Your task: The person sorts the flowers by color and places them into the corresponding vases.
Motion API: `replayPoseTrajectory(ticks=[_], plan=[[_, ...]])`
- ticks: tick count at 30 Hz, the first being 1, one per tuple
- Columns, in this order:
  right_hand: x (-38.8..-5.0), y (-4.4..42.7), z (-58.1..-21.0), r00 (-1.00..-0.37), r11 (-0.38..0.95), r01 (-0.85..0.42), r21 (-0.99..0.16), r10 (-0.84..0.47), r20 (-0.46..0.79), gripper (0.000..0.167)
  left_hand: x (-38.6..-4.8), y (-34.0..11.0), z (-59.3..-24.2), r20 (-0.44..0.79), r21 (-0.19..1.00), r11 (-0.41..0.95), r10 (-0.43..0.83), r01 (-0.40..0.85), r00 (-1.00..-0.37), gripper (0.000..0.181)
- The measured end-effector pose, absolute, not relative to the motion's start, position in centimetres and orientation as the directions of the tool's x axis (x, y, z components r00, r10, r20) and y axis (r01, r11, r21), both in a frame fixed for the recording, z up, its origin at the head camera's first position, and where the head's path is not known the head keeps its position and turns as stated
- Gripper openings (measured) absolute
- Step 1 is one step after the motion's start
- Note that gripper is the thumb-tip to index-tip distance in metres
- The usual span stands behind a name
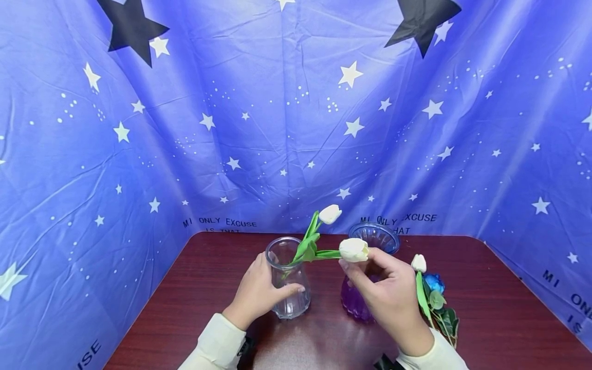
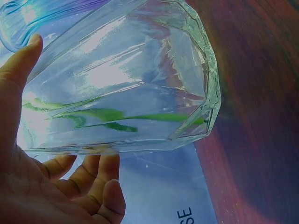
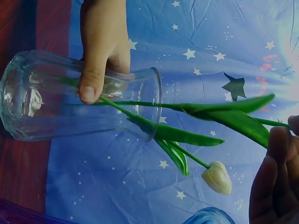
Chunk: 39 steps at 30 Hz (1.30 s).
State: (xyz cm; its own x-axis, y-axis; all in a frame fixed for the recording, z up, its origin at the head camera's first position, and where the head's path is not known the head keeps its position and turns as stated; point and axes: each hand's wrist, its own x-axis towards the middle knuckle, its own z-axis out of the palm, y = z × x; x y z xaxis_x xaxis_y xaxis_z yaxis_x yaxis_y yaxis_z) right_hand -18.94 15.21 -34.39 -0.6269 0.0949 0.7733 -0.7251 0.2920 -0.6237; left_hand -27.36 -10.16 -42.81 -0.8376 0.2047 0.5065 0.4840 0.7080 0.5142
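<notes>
A clear glass vase point(image 1: 291, 303) stands upright on the table, and my left hand point(image 1: 261, 293) grips it round its side, thumb across the front. Two white tulips have their stems inside the vase. One tulip point(image 1: 330, 214) leans out over the rim, touched by neither hand. My right hand point(image 1: 390, 290) pinches the other tulip point(image 1: 353, 250) just below its bloom; in the right wrist view that stem runs from the vase to the fingertips point(image 3: 279, 140). Green stems point(image 2: 163, 117) show through the glass in the left wrist view.
A purple and blue glass vase point(image 1: 355, 300) stands behind my right hand, partly hidden. Right of that hand lie another white tulip point(image 1: 419, 263) and a blue flower point(image 1: 435, 282) with leaves. A blue starry cloth point(image 1: 287, 128) hangs round the dark red table point(image 1: 185, 288).
</notes>
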Motion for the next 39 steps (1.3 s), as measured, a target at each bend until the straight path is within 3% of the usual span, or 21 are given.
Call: replayPoseTrajectory(ticks=[8, 12, 14, 17, 21, 25, 31, 39], plan=[[-18.9, 15.5, -34.1, -0.668, 0.311, -0.684, -0.659, 0.095, 0.738, 0.027, -27.4, -10.2, -42.8, 0.504, 0.521, 0.701, 0.207, 0.487, -0.838, 0.103], [-18.9, 15.8, -33.9, -0.678, 0.353, -0.663, -0.660, 0.090, 0.730, 0.049, -27.4, -10.2, -42.8, 0.504, 0.519, 0.704, 0.206, 0.485, -0.839, 0.103], [-18.9, 15.9, -33.7, -0.649, 0.380, -0.687, -0.620, 0.064, 0.758, 0.063, -27.4, -10.2, -42.9, 0.503, 0.517, 0.706, 0.207, 0.484, -0.839, 0.104], [-18.8, 15.8, -33.2, -0.544, 0.403, -0.768, -0.498, 0.000, 0.839, 0.075, -27.4, -10.2, -42.9, 0.504, 0.517, 0.706, 0.207, 0.485, -0.839, 0.104], [-18.3, 15.4, -32.3, -0.387, 0.384, -0.861, -0.335, -0.065, 0.920, 0.066, -27.4, -10.2, -42.9, 0.505, 0.519, 0.705, 0.204, 0.484, -0.839, 0.104], [-17.6, 15.1, -31.6, -0.332, 0.339, -0.895, -0.290, -0.070, 0.941, 0.055, -27.5, -10.2, -43.0, 0.507, 0.518, 0.705, 0.202, 0.484, -0.838, 0.104], [-17.7, 15.0, -31.4, -0.294, 0.323, -0.906, -0.272, -0.020, 0.955, 0.042, -27.6, -10.2, -43.1, 0.528, 0.498, 0.717, 0.196, 0.488, -0.827, 0.103], [-17.3, 14.8, -31.0, -0.348, 0.390, -0.865, -0.315, -0.014, 0.938, 0.044, -27.6, -10.1, -43.3, 0.530, 0.472, 0.744, 0.189, 0.473, -0.827, 0.099]])
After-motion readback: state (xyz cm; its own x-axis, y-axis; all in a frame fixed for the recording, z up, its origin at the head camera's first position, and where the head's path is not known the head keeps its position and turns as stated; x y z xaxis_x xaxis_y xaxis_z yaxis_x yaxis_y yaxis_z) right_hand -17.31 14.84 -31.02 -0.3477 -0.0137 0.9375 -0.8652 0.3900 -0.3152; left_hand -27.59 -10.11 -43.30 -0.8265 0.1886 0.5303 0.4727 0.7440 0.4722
